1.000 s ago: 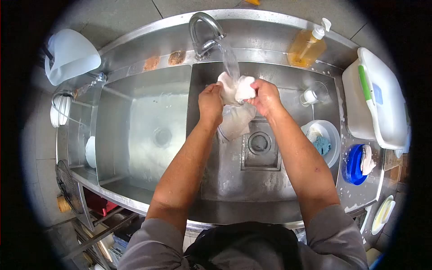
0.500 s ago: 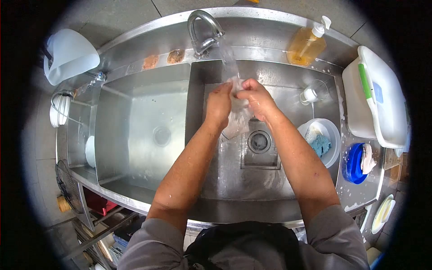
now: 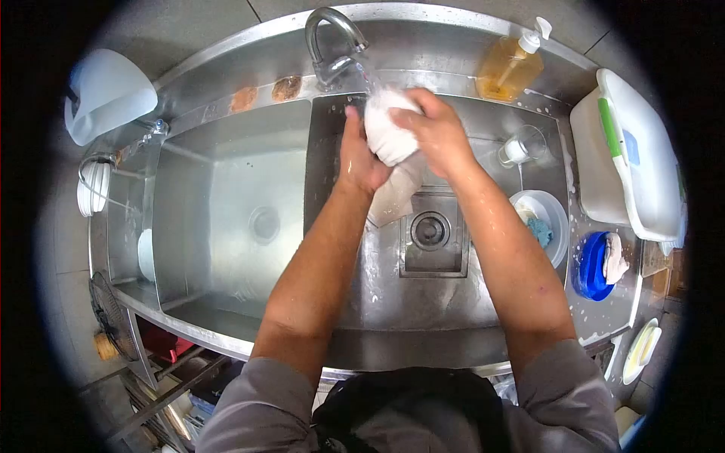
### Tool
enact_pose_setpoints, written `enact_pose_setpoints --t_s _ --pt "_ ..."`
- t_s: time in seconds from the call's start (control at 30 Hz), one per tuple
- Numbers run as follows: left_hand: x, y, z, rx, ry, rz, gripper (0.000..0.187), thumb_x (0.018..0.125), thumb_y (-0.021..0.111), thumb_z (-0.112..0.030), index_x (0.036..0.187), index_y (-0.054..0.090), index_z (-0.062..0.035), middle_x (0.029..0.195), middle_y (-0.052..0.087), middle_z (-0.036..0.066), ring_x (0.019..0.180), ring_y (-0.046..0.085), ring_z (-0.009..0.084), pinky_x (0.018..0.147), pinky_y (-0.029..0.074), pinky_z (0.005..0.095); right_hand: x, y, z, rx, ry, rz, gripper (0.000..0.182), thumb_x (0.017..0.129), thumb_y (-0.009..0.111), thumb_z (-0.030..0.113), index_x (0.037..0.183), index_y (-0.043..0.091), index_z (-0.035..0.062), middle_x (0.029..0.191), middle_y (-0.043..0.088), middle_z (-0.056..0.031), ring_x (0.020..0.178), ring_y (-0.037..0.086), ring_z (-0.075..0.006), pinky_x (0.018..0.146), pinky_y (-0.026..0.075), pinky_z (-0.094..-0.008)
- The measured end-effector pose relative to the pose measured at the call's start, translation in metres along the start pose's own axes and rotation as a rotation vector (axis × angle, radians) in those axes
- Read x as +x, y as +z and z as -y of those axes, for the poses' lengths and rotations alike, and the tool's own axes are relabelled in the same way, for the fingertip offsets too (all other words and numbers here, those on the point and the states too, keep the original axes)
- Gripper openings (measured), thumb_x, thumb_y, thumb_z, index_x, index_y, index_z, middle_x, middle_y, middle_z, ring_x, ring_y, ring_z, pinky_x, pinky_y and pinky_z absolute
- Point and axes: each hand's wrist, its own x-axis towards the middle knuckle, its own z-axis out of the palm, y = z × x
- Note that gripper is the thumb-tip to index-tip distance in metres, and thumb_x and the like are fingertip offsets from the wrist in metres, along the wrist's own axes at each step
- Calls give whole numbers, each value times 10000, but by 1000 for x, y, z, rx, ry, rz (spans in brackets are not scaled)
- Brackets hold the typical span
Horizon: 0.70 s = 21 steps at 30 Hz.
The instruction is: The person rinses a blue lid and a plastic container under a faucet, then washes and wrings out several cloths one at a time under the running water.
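Note:
A wet white cloth (image 3: pixel 389 136), bunched and rounded at the top, is held between my two hands under the tap (image 3: pixel 332 47). Running water meets its upper end. My right hand (image 3: pixel 439 132) grips the cloth from the right, thumb across its front and fingers behind. Against its lower left side, my left hand (image 3: pixel 359 157) cups it, with one digit pointing up; its other fingers are partly hidden. A thinner, greyish tail of cloth hangs below, over the right sink basin (image 3: pixel 423 309), near the drain (image 3: pixel 430 231).
Water stands in the left basin (image 3: pixel 226 204). On the right are a soap pump bottle (image 3: pixel 510 72), a clear glass (image 3: pixel 532 142), a white bowl (image 3: pixel 560 226) with a blue scrubber (image 3: pixel 539 231), a white tub (image 3: pixel 604 181) and a blue container (image 3: pixel 593 268) with a pale cloth.
The cloth has gone from squeezed thin between both hands to a fuller bundle nearer the tap. My left hand has loosened and turned, while the right has shifted up over the cloth.

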Motion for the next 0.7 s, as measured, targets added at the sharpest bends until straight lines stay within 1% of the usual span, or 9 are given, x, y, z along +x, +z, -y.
enact_pose_setpoints --t_s 0.1,0.2,0.3,0.37,0.43,0.57,0.6,0.63,0.7 --pt "1 22 -19 533 336 -31 298 946 614 -174 1205 572 -34 1038 661 97 923 654 197 828 541 337 -11 -6 -38 457 124 -108 416 924 643 333 1251 573 85 1158 661 -102 1015 645 -308 921 501 -412" --pt "-29 48 -15 1406 627 -23 343 806 752 -38 1099 574 -45 1014 639 65 941 613 176 841 497 299 -26 4 -32 1224 473 5 403 983 524 325 1276 512 48 1293 549 -192 1190 552 -294 972 478 -429" --pt "-29 3 7 1101 817 -78 304 827 727 -26 1081 563 -52 1058 629 74 968 616 205 873 502 317 14 30 -67 1281 240 -22 316 942 585 246 1193 562 55 1209 600 -172 1061 612 -296 939 502 -434" --pt "-27 8 4 260 523 -245 230 934 601 -132 1133 540 -34 1091 628 119 988 646 251 860 545 384 17 34 -37 1079 178 -130 277 851 667 160 1090 602 36 1077 642 -140 919 646 -290 861 526 -424" --pt "-14 -11 -7 46 262 -201 217 997 527 -200 1142 566 -43 1011 637 102 890 655 206 793 561 343 4 35 -18 242 -44 -14 285 837 680 150 1078 587 30 1003 644 -106 907 633 -220 780 516 -341" --pt "9 -18 -20 343 -10 -162 246 990 508 -209 1134 590 -27 1014 658 110 873 660 215 763 547 341 4 37 -39 -227 -486 -203 312 832 685 137 1129 593 108 1040 629 -88 922 604 -201 805 493 -323" --pt "-5 14 -21 415 141 -180 215 944 572 -199 1050 616 -18 967 663 98 861 658 220 734 527 319 -1 37 -27 83 -89 -189 370 795 727 246 1103 615 75 1132 628 -141 1036 607 -278 909 472 -422" --pt "-14 28 -22 413 141 -182 215 944 572 -199 1050 616 -18 967 663 98 861 658 220 734 527 319 1 32 -21 82 -87 -187 370 795 727 246 1103 615 75 1132 628 -141 1036 607 -278 909 472 -422" --pt "-25 41 -20 1394 741 -131 198 889 645 -203 927 626 -9 920 662 84 846 651 214 715 512 311 12 19 -20 1282 451 152 342 840 713 278 1105 615 84 1105 628 -119 1038 609 -272 922 477 -457"
